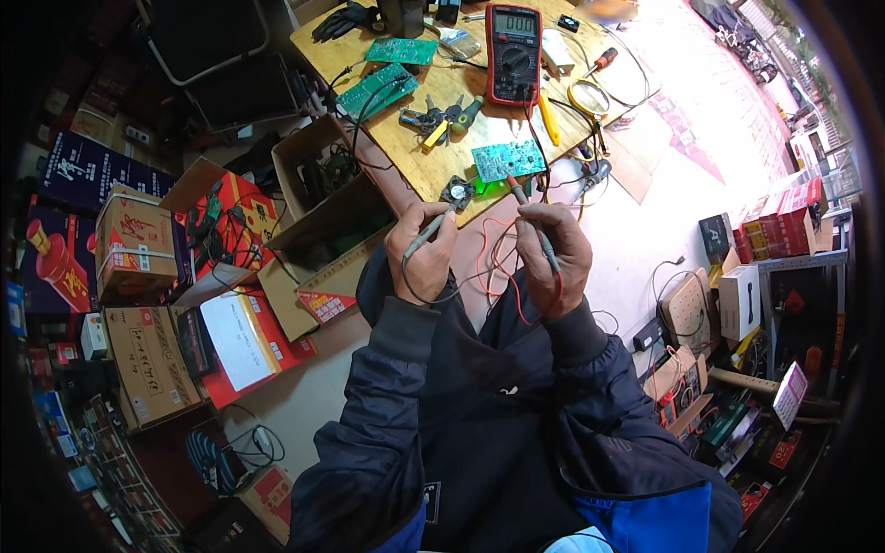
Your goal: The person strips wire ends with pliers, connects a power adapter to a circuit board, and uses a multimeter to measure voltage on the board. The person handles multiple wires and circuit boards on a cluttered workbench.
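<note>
My left hand (417, 251) is closed on a grey multimeter probe (427, 230), its tip near a small black fan (456, 191) at the table's near corner. In my right hand (564, 263) is a second probe with a red end (517, 187), pointing up toward the near edge of a green circuit board (510, 161). Whether either tip touches anything is too small to tell. Beyond the board stands a red-and-black multimeter (513, 57) with its screen lit. Red and dark leads (490, 263) hang in loops between my hands.
The wooden table (369, 147) also bears more green boards (376, 90), pliers-like tools (429, 120), a yellow-handled tool (549, 118), a magnifier (588, 97) and a black glove (346, 20). Cardboard boxes (138, 244) crowd the left. Shelves with parts (737, 433) stand at right.
</note>
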A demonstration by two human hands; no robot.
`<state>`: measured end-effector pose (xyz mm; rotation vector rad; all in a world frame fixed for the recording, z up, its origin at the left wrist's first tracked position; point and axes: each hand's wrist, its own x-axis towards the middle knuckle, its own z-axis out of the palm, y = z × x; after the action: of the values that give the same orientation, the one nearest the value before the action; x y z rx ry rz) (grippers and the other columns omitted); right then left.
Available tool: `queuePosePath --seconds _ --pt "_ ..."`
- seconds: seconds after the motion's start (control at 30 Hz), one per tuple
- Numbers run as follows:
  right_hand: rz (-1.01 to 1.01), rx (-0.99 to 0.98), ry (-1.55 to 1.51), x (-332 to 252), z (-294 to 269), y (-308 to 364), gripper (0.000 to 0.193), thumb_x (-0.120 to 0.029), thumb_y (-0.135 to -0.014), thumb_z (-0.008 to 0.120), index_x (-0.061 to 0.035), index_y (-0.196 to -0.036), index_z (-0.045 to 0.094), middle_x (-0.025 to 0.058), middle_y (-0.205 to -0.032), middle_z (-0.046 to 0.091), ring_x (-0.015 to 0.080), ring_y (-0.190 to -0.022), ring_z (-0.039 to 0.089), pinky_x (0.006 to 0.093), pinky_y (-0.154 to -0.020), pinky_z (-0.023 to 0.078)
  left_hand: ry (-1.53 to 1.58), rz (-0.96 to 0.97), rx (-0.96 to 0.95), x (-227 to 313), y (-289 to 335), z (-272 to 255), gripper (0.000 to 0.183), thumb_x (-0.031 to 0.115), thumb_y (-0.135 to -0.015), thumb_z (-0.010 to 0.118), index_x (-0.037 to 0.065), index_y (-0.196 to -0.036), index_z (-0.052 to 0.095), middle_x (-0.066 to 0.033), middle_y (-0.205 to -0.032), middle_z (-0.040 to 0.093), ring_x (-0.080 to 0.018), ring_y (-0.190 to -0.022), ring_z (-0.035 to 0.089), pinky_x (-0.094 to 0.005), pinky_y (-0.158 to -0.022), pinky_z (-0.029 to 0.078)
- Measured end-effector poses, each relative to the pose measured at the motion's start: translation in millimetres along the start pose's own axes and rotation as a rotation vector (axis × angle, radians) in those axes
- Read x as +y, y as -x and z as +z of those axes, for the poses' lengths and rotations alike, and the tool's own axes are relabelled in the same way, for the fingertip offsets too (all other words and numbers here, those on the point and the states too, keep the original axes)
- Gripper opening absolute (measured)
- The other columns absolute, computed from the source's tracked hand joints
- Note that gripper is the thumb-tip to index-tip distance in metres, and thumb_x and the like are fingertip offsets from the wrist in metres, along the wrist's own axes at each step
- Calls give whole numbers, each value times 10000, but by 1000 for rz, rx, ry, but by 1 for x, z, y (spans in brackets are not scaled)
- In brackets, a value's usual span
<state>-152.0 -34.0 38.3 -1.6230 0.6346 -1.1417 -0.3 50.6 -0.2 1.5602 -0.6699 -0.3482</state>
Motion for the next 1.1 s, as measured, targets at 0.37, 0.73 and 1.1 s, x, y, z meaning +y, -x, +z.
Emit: queuePosePath --seconds 0.37,0.73,1.1 --pt "-143 -81 224 5 9 -4 172 39 -916 705 -17 -1077 679 56 -839 585 106 -680 569 260 -625 465 13 12 -2 -1 0 0 96 20 -896 734 -32 -964 691 -123 -801 720 -155 -703 692 -289 -675 543" --pt "-193 -165 270 5 10 -1 210 56 -904 639 -5 -1095 699 77 -881 548 151 -715 566 286 -630 479 12 6 7 -1 0 0 97 24 -890 739 -28 -959 693 -130 -803 725 -158 -708 703 -295 -672 546" --pt "-109 -255 293 2 16 3 405 81 -871 573 -31 -1250 664 108 -930 543 232 -844 606 310 -782 518 26 6 2 -1 0 1 100 19 -899 739 -36 -968 694 -119 -804 725 -147 -714 698 -286 -678 548"
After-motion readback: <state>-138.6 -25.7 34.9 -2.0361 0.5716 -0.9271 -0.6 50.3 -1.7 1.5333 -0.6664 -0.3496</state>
